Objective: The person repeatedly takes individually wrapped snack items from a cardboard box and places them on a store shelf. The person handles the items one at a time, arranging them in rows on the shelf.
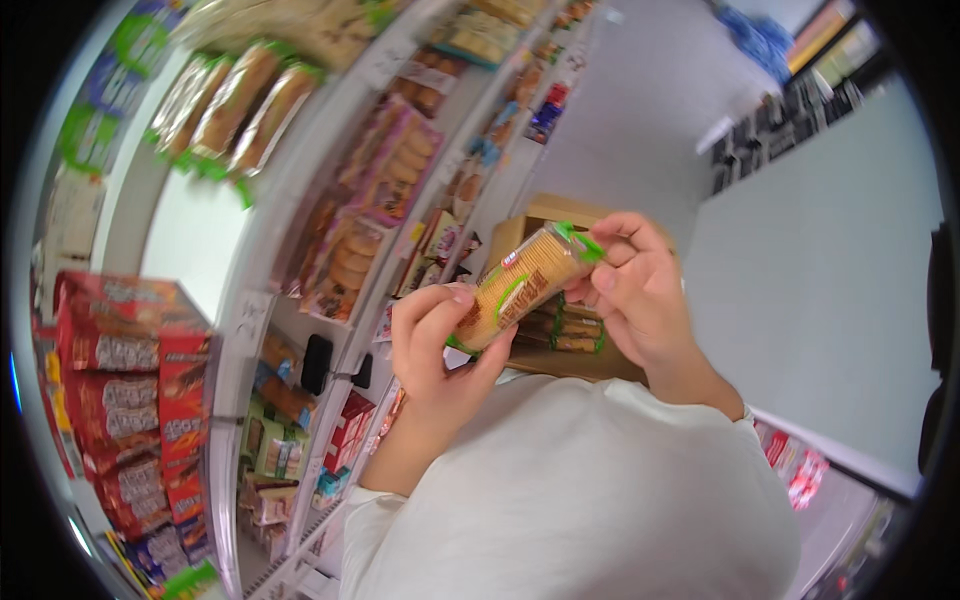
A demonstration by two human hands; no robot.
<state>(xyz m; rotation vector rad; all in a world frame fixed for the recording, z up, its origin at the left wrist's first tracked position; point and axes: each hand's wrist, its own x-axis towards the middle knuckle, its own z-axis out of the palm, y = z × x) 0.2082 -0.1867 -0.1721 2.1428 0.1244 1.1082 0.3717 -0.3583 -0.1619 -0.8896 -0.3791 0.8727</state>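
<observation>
Between my two hands is a clear-wrapped pack of biscuits (525, 283) with green crimped ends, tilted so its far end points up and right. My left hand (442, 352) grips its lower end, with the thumb on one side and the fingers on the other. At the upper end, my right hand (637, 281) pinches near the green wrapper edge with thumb and fingers; its exact hold is partly hidden. Beneath the pack stands an open cardboard box (517, 229), with several similar green-ended packs (577, 334) inside.
Shelving (247, 330) runs along my left, stocked with red snack packs (124, 397), pink biscuit packs (397, 157) and several green-ended packs (240, 105) on an upper shelf. A pale flat panel (817, 277) stands on the right. Grey floor (630, 97) stretches ahead.
</observation>
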